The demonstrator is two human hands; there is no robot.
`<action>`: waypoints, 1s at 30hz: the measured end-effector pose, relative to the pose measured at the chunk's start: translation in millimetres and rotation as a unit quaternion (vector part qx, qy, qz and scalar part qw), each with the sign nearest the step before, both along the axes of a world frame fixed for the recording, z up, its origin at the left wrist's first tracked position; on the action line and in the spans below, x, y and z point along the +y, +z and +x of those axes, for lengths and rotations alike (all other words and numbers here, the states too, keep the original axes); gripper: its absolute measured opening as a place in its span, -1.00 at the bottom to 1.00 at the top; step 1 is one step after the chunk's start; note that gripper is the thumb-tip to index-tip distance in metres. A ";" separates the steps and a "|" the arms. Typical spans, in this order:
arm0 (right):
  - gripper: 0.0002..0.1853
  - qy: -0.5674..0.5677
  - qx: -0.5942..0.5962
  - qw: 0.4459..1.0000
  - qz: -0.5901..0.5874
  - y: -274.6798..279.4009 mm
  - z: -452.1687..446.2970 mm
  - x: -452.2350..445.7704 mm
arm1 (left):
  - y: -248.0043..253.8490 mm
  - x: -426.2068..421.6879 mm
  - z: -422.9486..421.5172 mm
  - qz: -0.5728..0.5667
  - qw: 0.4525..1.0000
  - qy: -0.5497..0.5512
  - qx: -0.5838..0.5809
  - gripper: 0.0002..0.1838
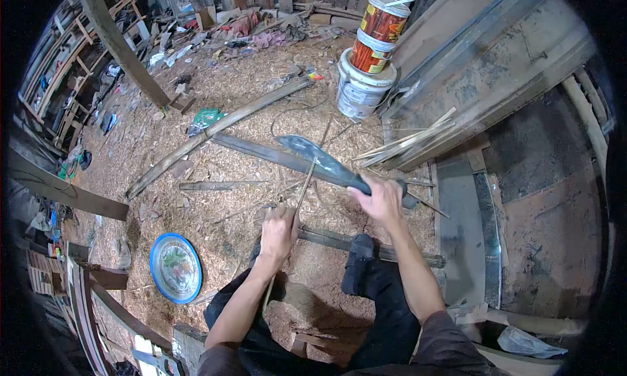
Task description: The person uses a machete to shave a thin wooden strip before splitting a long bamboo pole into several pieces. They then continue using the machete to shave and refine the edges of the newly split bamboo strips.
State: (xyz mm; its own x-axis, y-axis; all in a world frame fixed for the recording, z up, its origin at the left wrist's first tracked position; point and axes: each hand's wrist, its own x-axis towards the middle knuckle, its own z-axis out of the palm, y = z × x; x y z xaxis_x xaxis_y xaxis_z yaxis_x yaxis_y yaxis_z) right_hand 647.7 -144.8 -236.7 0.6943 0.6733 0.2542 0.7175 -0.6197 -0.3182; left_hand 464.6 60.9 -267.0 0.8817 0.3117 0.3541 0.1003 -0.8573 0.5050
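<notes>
My right hand [382,198] is closed around the dark handle of a machete [326,166], whose broad grey blade points up and to the left. In my left hand [279,232] is a thin wooden stick [305,188], gripped around its middle and held at a slant. Its upper end meets the blade, or crosses just beside it; I cannot tell which. Below my left fist the stick's lower part runs down between my knees. A long plank [261,155] lies on the ground behind the blade.
Wood shavings cover the ground [228,216]. To the left lies a blue-rimmed round tray [154,266]. Stacked buckets [366,92] stand at the back right, near several thin sticks [411,139] leaning on a large board. A long beam [241,122] crosses the floor; a saw [160,361] is at lower left.
</notes>
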 end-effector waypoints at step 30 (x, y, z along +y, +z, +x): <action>-0.42 0.044 0.505 0.862 -0.028 -23.3 -2.6 -26.0 | -27.7 -23.7 0.2 0.000 0.991 -0.003 0.135 -0.90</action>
State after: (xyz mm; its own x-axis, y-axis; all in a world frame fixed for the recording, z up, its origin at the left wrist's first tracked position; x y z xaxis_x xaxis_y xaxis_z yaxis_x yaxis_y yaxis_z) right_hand 645.1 -170.8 -260.0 0.4883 0.7262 -0.4839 0.1369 -0.6114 -0.7794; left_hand 464.8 37.2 -294.7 0.9461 0.3066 0.1044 0.2274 -0.8583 0.4600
